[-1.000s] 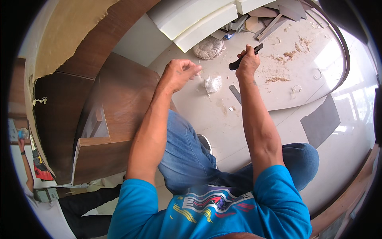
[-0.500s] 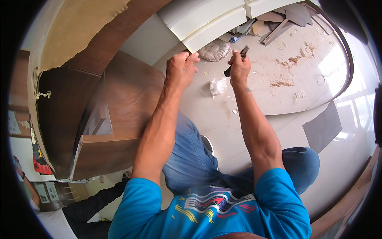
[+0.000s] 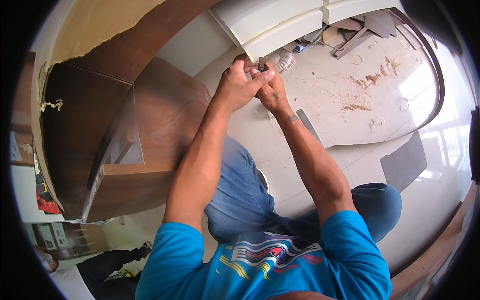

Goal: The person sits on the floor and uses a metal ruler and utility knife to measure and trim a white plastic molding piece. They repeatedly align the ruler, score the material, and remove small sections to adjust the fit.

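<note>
My right hand (image 3: pixel 273 94) is closed around a utility knife (image 3: pixel 263 66) with a dark handle. It is held near the lower corner of a white drawer-fronted cabinet (image 3: pixel 280 39). Close against it is my left hand (image 3: pixel 234 86), its fingers bent at that corner and its thumb reaching across to the right hand. The left fingertips are partly hidden, so whatever they pinch cannot be made out. The two hands touch or overlap around the knife, and most of its handle is covered by my fingers.
Brown wood panels (image 3: pixel 160 115) stand close on my left. A pale coiled bundle (image 3: pixel 285 61) lies behind my right hand. Board offcuts (image 3: pixel 355 37) are piled at the back right, with sawdust (image 3: pixel 375 77) on the floor. Another person's dark-trousered leg (image 3: pixel 112 260) shows at lower left.
My right hand has moved left with the knife, meeting my left hand at the cabinet corner. The left thumb now reaches toward the right hand. The view has shifted slightly.
</note>
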Demonstrator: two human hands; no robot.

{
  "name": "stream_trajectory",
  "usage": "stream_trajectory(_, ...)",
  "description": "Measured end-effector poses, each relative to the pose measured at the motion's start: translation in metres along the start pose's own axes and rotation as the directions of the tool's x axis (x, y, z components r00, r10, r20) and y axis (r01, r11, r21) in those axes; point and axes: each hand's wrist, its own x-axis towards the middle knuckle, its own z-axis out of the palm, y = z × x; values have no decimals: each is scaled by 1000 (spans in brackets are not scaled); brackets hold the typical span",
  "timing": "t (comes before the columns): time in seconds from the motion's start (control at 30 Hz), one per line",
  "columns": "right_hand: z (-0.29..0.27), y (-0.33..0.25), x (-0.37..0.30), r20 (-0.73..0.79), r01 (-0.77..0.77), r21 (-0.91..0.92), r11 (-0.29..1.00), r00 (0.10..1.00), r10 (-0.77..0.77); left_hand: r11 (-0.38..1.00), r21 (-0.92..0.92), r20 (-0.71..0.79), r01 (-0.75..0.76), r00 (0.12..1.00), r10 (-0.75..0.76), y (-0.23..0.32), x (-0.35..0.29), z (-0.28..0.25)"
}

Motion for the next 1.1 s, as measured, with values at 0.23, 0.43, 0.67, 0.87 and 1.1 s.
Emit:
stream_trajectory(0.23, 14, 3, 1, 15, -27, 209, 978, 1000, 24, 980, 173, -118, 102, 990, -82, 6, 5, 8)
stream_trajectory(0.43, 14, 5, 2, -5, -9, 120, 993, 1000, 10, 984, 173, -196, 32, 981, 3, 1, 9, 11)
stream_trajectory(0.67, 14, 7, 2, 36, 14, 121, 993, 999, -18, 979, 192, -193, 61, 981, -23, 5, 6, 10)
stream_trajectory(0.87, 13, -1, 0, 34, -24, 54, 998, 999, 22, 972, 220, -181, 83, 982, -43, 4, 6, 9)
stream_trajectory(1.1, 14, 3, 1, 47, -62, 72, 996, 997, 58, 979, 182, -174, 92, 983, -60, 4, 5, 9)
